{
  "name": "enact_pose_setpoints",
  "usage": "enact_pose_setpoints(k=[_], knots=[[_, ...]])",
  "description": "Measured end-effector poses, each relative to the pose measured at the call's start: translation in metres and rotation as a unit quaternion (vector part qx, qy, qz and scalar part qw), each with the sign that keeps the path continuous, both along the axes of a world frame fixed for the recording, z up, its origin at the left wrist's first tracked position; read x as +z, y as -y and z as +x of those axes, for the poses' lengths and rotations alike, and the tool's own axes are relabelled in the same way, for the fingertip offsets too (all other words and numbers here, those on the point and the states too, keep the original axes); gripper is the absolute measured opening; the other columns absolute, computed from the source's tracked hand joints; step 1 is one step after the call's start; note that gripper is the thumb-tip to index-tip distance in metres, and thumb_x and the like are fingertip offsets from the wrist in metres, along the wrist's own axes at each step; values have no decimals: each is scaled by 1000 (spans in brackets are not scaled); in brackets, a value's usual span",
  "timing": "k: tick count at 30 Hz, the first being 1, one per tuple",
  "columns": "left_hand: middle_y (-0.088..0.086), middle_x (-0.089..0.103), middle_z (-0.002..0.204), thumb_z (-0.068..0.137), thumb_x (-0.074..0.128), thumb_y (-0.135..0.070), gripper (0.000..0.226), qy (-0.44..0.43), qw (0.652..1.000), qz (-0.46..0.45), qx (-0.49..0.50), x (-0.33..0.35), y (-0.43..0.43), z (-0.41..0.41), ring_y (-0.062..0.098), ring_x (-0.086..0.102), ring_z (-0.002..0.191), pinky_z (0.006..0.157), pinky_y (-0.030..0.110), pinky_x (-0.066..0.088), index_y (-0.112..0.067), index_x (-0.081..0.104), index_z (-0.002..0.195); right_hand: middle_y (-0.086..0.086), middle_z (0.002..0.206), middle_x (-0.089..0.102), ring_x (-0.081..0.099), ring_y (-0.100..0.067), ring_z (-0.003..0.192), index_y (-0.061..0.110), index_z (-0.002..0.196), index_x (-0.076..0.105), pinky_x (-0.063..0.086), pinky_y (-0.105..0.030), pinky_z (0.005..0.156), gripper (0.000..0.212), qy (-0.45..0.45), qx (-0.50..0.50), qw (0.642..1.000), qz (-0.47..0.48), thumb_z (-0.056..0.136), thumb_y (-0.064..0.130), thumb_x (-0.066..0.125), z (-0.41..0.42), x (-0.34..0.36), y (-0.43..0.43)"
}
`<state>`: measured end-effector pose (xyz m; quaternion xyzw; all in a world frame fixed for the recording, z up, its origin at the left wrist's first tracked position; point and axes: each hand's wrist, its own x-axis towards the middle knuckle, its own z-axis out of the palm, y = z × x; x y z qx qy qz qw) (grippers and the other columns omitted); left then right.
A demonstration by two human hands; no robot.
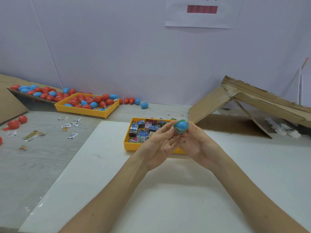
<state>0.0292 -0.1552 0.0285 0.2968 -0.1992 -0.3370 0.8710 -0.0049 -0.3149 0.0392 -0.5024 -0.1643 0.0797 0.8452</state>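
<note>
Nearest the camera, the left forearm (pixel 107 190) and the right forearm (pixel 249 190) reach forward over a white board (pixel 84 165) that lies on the grey wood-grain tabletop (pixel 33 165). The hands meet above the far edge of that board. The left hand (pixel 158 145) has its palm turned inward and its thumb and fingertips up against the left side of a blue egg (pixel 182 125). The right hand (pixel 196 145) pinches the same egg from the right and from below. The egg is held in the air between the two sets of fingertips, with a green wrapper (pixel 178 131) clinging round its lower half. Directly behind and below the hands sits a yellow tray (pixel 127 146) filled with small printed packets (pixel 143 132); the wrists cover its near right corner. Well apart to the left, against the wall, a second yellow tray (pixel 80 111) holds a heap of red and blue eggs (pixel 94 100), and more eggs lie on a cardboard sheet (pixel 10 101) just beside it. A few loose eggs (pixel 144 105) trail along the wall to the right of that tray. Small sachets (pixel 72 135) are scattered on the tabletop left of the board, near two red eggs (pixel 22 118). On the right, an opened cardboard box (pixel 252 101) lies on its side with white scraps inside. A paper sign (pixel 202 14) with a red bar hangs on the wall.
</note>
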Motion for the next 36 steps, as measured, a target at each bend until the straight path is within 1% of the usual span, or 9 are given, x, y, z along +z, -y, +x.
enact_pose_setpoints(k=[4,9,12,15,18,21,25,29,36], knots=[[10,73,114,61,96,-15,52,-4,1000,6,5,-2,-1,1,19,73,97,80,26,60,-11,77,110,-4,103,72,68,-16,94,13,104,74,56,-28,84,40,0,-1,1000,9,75,38,87,-2,2,-1],[5,72,117,73,90,-23,47,5,1000,20,3,-2,-1,1,16,71,98,83,27,58,-19,76,117,-3,107,69,63,-17,92,13,112,72,51,-28,83,48,-12,-23,1000,11,76,41,85,1,2,-3],[2,69,120,86,77,-28,43,15,999,43,17,-3,2,0,12,68,99,87,25,56,-20,70,127,6,97,69,59,-10,81,23,105,77,48,-22,73,25,-21,-73,997,-13,88,40,69,1,2,-5],[4,65,121,90,70,-28,44,15,998,44,36,-3,3,0,12,66,100,91,24,55,-13,63,131,7,99,71,61,-6,82,23,101,78,51,-19,69,25,-22,-102,994,-24,92,35,58,1,1,-7],[8,60,125,90,70,-25,42,12,998,32,45,-3,3,1,13,63,105,93,25,55,-11,64,129,0,106,70,64,-8,90,14,114,72,53,-20,74,31,3,-113,992,-61,95,35,61,1,3,-7],[9,66,122,94,66,-23,33,-15,999,13,38,-3,2,3,16,67,106,90,27,56,-11,69,124,-5,112,68,64,-12,97,3,125,64,54,-23,79,45,9,-131,989,-74,90,32,61,2,2,-4],[13,67,129,91,72,-37,39,-17,999,5,32,1,1,5,22,65,120,95,30,54,-13,73,122,-5,110,73,69,-15,98,10,115,71,55,-25,81,39,36,-156,983,-95,84,34,73,1,7,-3],[18,61,136,82,84,-30,51,15,999,6,40,-1,2,6,25,59,129,100,31,53,-10,69,126,-7,109,74,69,-21,100,19,107,77,54,-28,82,39,74,-197,968,-134,75,41,78,1,10,-1],[16,62,138,95,69,-36,44,22,999,16,27,-3,2,5,25,57,132,102,32,51,-12,67,131,-6,108,76,71,-19,101,21,100,80,57,-27,83,22,88,-175,976,-97,79,29,81,0,9,-1]])
